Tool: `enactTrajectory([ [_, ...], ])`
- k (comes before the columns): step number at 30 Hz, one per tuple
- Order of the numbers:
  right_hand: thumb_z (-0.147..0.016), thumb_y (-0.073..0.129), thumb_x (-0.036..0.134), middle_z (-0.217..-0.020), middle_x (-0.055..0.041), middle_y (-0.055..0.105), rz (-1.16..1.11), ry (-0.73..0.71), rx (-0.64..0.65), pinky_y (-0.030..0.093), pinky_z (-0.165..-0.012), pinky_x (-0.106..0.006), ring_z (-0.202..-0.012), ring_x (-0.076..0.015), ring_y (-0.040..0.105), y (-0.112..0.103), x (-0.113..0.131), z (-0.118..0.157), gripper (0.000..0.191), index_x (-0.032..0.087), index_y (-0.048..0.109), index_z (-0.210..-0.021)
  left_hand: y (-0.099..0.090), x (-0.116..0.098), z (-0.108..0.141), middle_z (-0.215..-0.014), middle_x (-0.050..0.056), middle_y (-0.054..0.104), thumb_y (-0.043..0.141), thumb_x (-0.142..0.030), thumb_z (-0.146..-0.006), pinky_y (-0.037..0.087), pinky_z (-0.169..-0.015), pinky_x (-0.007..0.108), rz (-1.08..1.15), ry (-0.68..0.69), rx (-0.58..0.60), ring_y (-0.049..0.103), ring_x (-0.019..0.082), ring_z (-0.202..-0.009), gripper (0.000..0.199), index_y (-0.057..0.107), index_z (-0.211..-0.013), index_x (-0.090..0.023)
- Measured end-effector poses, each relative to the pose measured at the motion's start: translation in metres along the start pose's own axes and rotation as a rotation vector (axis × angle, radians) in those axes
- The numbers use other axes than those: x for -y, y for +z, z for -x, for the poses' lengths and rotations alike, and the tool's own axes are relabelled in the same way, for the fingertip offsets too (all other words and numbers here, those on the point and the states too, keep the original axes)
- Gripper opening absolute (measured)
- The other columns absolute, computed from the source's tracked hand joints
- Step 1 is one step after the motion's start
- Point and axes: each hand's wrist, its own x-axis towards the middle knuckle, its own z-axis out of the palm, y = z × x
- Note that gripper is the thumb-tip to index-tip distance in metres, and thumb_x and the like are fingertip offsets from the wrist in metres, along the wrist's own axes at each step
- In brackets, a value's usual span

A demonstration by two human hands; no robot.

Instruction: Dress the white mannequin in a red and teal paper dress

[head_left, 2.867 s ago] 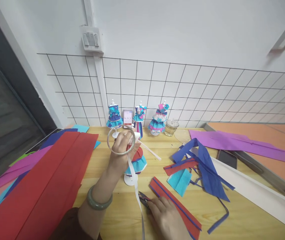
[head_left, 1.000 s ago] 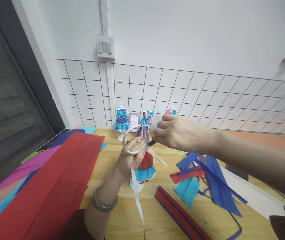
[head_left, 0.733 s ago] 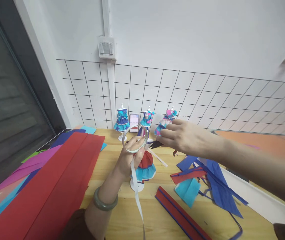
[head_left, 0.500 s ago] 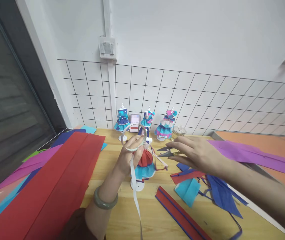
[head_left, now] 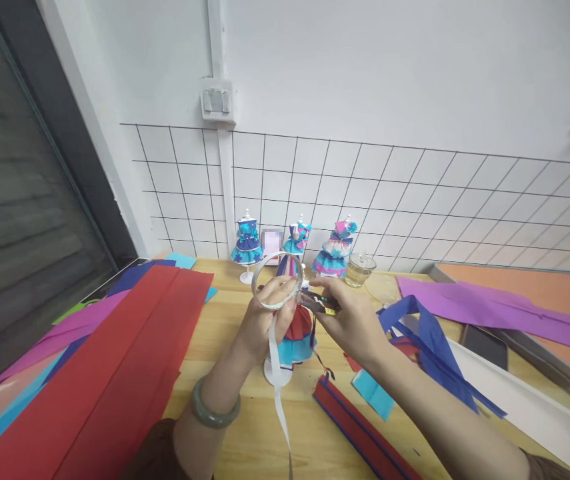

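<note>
My left hand (head_left: 261,321) is closed on a narrow roll of white tape (head_left: 257,281), whose loose end hangs down towards the table. In my right hand (head_left: 357,320) is a pair of small dark scissors (head_left: 319,303), their blades close to the fingers of my left hand. Just behind both hands stands a small doll dress form in a red and light-blue skirt (head_left: 297,350) on a white base. Its upper part is mostly hidden by my hands and the tape roll.
Dressed mini forms (head_left: 247,243) and a phone (head_left: 271,243) line the wall beside a glass cup (head_left: 359,270). Red fabric (head_left: 129,333) covers the left side. A red strip (head_left: 359,427), blue scraps (head_left: 429,340) and purple fabric (head_left: 485,303) lie right.
My right hand has moved left with the scissors, bringing them beside my left hand. Blue fabric scraps on the right have shifted and now rise near my right forearm.
</note>
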Motion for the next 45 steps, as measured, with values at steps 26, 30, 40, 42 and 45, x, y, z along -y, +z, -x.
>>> enactTrajectory([
  [26, -0.064, 0.069, 0.042, -0.066, -0.0057, 0.07, -0.285, 0.807, -0.08, 0.049, -0.058, -0.031, -0.064, -0.0237, 0.064, -0.025, -0.053, 0.071, 0.026, 0.017, 0.069, -0.069, -0.001, 0.007, -0.002, -0.117, 0.008, 0.058, 0.038, -0.03, -0.093, 0.043, -0.095, 0.042, 0.023, -0.042, -0.104, 0.055, 0.024, -0.107, 0.034, 0.056, -0.121, -0.026],
  [30, -0.063, 0.071, 0.043, -0.063, -0.0062, 0.068, -0.186, 0.897, -0.117, 0.044, -0.048, -0.029, -0.057, -0.0215, 0.06, -0.042, -0.081, 0.076, 0.029, 0.015, 0.07, -0.07, -0.001, 0.007, -0.002, -0.117, 0.009, 0.057, 0.038, -0.03, -0.093, 0.043, -0.095, 0.04, 0.017, -0.055, -0.1, 0.054, 0.024, -0.109, 0.036, 0.055, -0.123, -0.022],
  [40, -0.059, 0.071, 0.043, -0.052, 0.0019, 0.056, -0.146, 0.907, -0.125, 0.032, -0.04, -0.023, -0.043, -0.0112, 0.045, -0.038, -0.13, 0.062, 0.029, 0.017, 0.063, -0.069, -0.003, 0.004, -0.002, -0.122, 0.008, 0.056, 0.037, -0.028, -0.093, 0.04, -0.098, 0.039, -0.011, -0.048, -0.086, 0.052, 0.024, -0.114, 0.036, 0.053, -0.126, -0.022],
  [42, -0.06, 0.071, 0.042, -0.049, 0.0037, 0.054, -0.154, 0.895, -0.118, 0.03, -0.039, -0.023, -0.04, -0.0102, 0.042, -0.036, -0.133, 0.055, 0.028, 0.018, 0.063, -0.071, -0.001, 0.006, -0.002, -0.121, 0.009, 0.057, 0.037, -0.03, -0.093, 0.041, -0.097, 0.04, -0.011, -0.046, -0.098, 0.053, 0.024, -0.111, 0.037, 0.053, -0.125, -0.022],
  [45, -0.062, 0.07, 0.037, -0.059, 0.0012, 0.062, -0.185, 0.866, -0.089, 0.033, -0.041, -0.023, -0.046, -0.0121, 0.049, -0.035, -0.138, 0.043, 0.027, 0.018, 0.066, -0.081, 0.0, 0.008, -0.002, -0.118, 0.009, 0.057, 0.038, -0.033, -0.093, 0.043, -0.095, 0.042, 0.001, -0.057, -0.102, 0.054, 0.024, -0.107, 0.036, 0.055, -0.123, -0.022],
])
